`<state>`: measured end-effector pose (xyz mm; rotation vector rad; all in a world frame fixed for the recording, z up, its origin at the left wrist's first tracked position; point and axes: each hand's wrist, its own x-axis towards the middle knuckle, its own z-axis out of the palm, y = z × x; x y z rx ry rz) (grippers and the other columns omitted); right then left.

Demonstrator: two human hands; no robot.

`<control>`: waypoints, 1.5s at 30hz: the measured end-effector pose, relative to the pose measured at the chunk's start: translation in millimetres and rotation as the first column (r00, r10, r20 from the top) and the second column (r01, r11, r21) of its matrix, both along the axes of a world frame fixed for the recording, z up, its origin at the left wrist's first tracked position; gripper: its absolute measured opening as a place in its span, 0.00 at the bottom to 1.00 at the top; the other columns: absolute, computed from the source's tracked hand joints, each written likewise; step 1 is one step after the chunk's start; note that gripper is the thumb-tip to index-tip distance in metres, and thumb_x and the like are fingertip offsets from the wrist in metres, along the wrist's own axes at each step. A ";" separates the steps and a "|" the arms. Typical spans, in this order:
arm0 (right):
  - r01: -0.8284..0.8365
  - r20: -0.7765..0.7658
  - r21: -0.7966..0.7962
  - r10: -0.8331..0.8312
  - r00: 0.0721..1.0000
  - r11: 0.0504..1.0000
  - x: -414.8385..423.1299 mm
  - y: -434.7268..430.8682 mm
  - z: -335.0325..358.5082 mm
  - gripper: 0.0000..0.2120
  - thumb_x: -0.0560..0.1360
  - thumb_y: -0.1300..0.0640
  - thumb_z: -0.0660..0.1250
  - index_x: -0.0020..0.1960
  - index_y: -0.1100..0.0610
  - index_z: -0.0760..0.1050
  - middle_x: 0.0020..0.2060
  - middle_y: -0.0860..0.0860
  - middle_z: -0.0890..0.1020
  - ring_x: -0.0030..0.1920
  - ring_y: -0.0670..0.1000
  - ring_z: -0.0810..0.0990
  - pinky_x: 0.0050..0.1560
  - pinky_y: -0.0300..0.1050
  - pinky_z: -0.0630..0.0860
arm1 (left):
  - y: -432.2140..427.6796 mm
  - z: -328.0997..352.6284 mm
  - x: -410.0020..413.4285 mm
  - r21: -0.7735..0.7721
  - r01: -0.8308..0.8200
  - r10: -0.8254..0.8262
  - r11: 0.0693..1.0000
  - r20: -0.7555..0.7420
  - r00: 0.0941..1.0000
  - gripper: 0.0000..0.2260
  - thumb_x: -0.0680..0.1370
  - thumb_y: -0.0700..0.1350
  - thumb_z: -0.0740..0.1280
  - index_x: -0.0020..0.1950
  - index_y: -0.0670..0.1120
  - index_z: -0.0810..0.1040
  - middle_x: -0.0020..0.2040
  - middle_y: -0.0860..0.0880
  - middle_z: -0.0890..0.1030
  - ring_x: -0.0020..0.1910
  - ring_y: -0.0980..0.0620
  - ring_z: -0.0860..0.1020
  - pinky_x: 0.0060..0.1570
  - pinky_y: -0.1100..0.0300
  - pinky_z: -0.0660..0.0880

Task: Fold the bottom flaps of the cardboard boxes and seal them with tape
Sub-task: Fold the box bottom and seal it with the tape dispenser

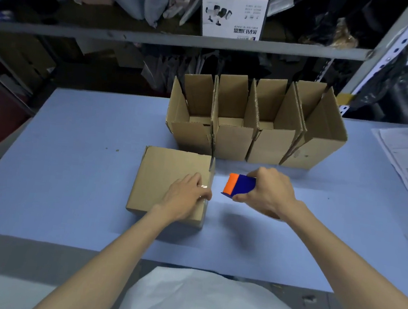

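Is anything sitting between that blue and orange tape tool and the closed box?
Nothing visible does. Only bare blue table lies between the tape dispenser in the right hand and the closed box, whose right edge the left hand presses.

Upside-down Chinese lettering, hardly legible, on the white product box (233,16)

Plain brown cardboard box (167,183) lying flat near the front of the blue tabletop (71,165), flaps folded shut on top, with a strip of clear tape (211,165) glinting along its right edge. Just behind it, 4 more boxes (251,129) of the same cardboard, side by side in 1 row, upright, open at the top with flaps raised. Just right of the flat box, a blue tape dispenser (241,186) with an orange end, tilted, lifted off the surface.
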<state>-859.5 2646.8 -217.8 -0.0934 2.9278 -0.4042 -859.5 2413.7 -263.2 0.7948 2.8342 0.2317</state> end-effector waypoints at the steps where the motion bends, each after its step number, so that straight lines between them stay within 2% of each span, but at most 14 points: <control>1: 0.019 -0.003 -0.035 -0.019 1.000 0.999 1.1 1.6 -0.2 0.32 0.58 0.32 0.74 0.53 0.51 0.76 0.44 0.47 0.82 0.42 0.49 0.75 0.36 0.43 0.75 | 3.3 1.3 -2.3 -0.051 0.012 -0.012 0.999 0.016 1.000 0.11 0.79 0.44 0.59 0.55 0.58 0.76 0.47 0.52 0.63 0.48 0.49 0.68 0.40 0.59 0.60; 3: 0.054 -0.011 -0.120 -0.056 0.998 0.991 5.9 5.2 -0.4 0.34 0.57 0.32 0.74 0.55 0.50 0.77 0.45 0.46 0.82 0.42 0.47 0.75 0.36 0.41 0.74 | 10.1 4.0 -5.9 -0.015 -0.042 0.043 0.999 0.080 0.996 0.13 0.79 0.44 0.58 0.58 0.58 0.75 0.47 0.52 0.65 0.50 0.49 0.70 0.41 0.58 0.63; 4: 0.065 -0.022 -0.170 -0.070 0.997 0.983 9.3 7.6 0.9 0.34 0.56 0.31 0.73 0.56 0.49 0.77 0.43 0.44 0.82 0.41 0.46 0.76 0.36 0.40 0.73 | 13.2 5.5 -6.6 0.110 -0.150 0.134 0.983 0.136 0.982 0.13 0.79 0.44 0.58 0.60 0.57 0.74 0.47 0.53 0.68 0.49 0.50 0.72 0.42 0.57 0.67; 5: 0.064 -0.037 -0.224 -0.074 0.997 0.973 13.2 9.7 3.1 0.33 0.55 0.31 0.72 0.56 0.47 0.78 0.41 0.41 0.81 0.39 0.45 0.77 0.35 0.38 0.71 | 16.9 7.6 -6.6 0.275 -0.312 0.251 0.909 0.236 0.939 0.13 0.79 0.44 0.58 0.62 0.56 0.74 0.46 0.52 0.72 0.46 0.51 0.74 0.43 0.56 0.71; 7: 0.027 -0.074 -0.347 -0.056 0.996 0.937 22.2 11.6 8.4 0.31 0.55 0.31 0.72 0.54 0.44 0.79 0.39 0.36 0.80 0.39 0.41 0.78 0.35 0.34 0.71 | 24.1 14.8 -6.4 0.492 -0.633 0.355 0.598 0.545 0.759 0.12 0.81 0.45 0.58 0.61 0.50 0.75 0.46 0.49 0.79 0.43 0.52 0.77 0.43 0.58 0.74; 8: 0.005 -0.088 -0.412 -0.045 0.995 0.911 25.9 11.8 11.2 0.31 0.56 0.31 0.73 0.54 0.44 0.79 0.41 0.35 0.80 0.41 0.39 0.78 0.36 0.34 0.73 | 28.4 20.3 -6.7 0.476 -0.736 0.313 0.482 0.691 0.652 0.11 0.82 0.46 0.58 0.60 0.47 0.76 0.48 0.47 0.81 0.44 0.52 0.78 0.43 0.59 0.75; 10: -0.032 -0.100 -0.500 -0.021 0.995 0.865 29.8 9.9 16.1 0.30 0.58 0.34 0.77 0.56 0.46 0.79 0.44 0.37 0.81 0.44 0.41 0.79 0.38 0.35 0.76 | 34.5 29.5 -6.3 0.393 -0.834 0.156 0.388 0.863 0.480 0.14 0.83 0.50 0.57 0.57 0.44 0.78 0.49 0.44 0.82 0.46 0.51 0.80 0.45 0.60 0.74; 14: -0.065 -0.097 -0.553 0.013 0.995 0.831 27.7 5.6 21.8 0.33 0.59 0.38 0.77 0.60 0.49 0.76 0.49 0.41 0.81 0.49 0.44 0.79 0.41 0.36 0.78 | 35.0 37.4 -2.5 0.483 -0.831 -0.037 0.275 0.869 0.493 0.12 0.82 0.51 0.59 0.52 0.45 0.78 0.47 0.44 0.80 0.48 0.48 0.76 0.48 0.58 0.71; 23: -0.056 -0.089 -0.599 0.003 0.996 0.799 19.1 3.7 21.9 0.31 0.59 0.36 0.76 0.59 0.40 0.72 0.50 0.35 0.78 0.49 0.42 0.79 0.42 0.35 0.78 | 29.3 51.5 -10.6 0.481 -0.829 0.003 0.284 0.864 0.503 0.13 0.83 0.52 0.58 0.50 0.48 0.79 0.49 0.45 0.81 0.51 0.49 0.78 0.53 0.55 0.75; 25: -0.017 -0.068 -0.643 -0.034 0.997 0.766 17.0 5.2 21.5 0.27 0.58 0.35 0.77 0.54 0.35 0.72 0.48 0.31 0.78 0.51 0.40 0.78 0.39 0.34 0.78 | 26.9 54.0 -13.3 0.460 -0.861 -0.048 0.216 0.886 0.461 0.14 0.83 0.51 0.57 0.53 0.45 0.79 0.51 0.43 0.80 0.51 0.49 0.77 0.54 0.53 0.74; 30: 0.025 -0.016 -0.754 -0.057 0.998 0.657 14.3 1.6 21.4 0.29 0.55 0.31 0.75 0.54 0.34 0.72 0.48 0.26 0.77 0.54 0.34 0.75 0.36 0.27 0.74 | 29.2 58.0 -15.6 0.460 -0.856 -0.046 0.235 0.885 0.463 0.06 0.81 0.43 0.63 0.52 0.47 0.79 0.47 0.50 0.83 0.49 0.54 0.79 0.49 0.60 0.76; 36: 0.033 0.008 -0.782 -0.044 0.999 0.623 13.9 1.6 20.6 0.27 0.58 0.38 0.77 0.54 0.35 0.73 0.49 0.27 0.77 0.55 0.34 0.74 0.36 0.27 0.74 | 32.7 62.3 -16.8 0.468 -0.848 0.100 0.249 0.859 0.503 0.05 0.80 0.44 0.64 0.47 0.50 0.78 0.46 0.51 0.82 0.51 0.53 0.80 0.50 0.60 0.77; 39: 0.041 0.019 -0.788 -0.042 0.999 0.614 14.8 1.8 20.1 0.29 0.56 0.34 0.76 0.54 0.35 0.73 0.49 0.27 0.78 0.54 0.35 0.75 0.36 0.28 0.75 | 34.3 63.5 -15.0 0.471 -0.841 0.149 0.267 0.841 0.519 0.06 0.81 0.44 0.63 0.46 0.52 0.78 0.47 0.51 0.82 0.52 0.52 0.80 0.51 0.59 0.77; 45: 0.049 0.022 -0.815 -0.055 0.998 0.578 16.1 3.4 19.9 0.29 0.54 0.30 0.76 0.54 0.28 0.73 0.49 0.32 0.80 0.54 0.37 0.77 0.36 0.29 0.75 | 28.7 69.0 -13.7 0.446 -0.867 0.017 0.224 0.887 0.461 0.07 0.80 0.48 0.64 0.53 0.49 0.80 0.46 0.52 0.84 0.45 0.57 0.81 0.40 0.67 0.75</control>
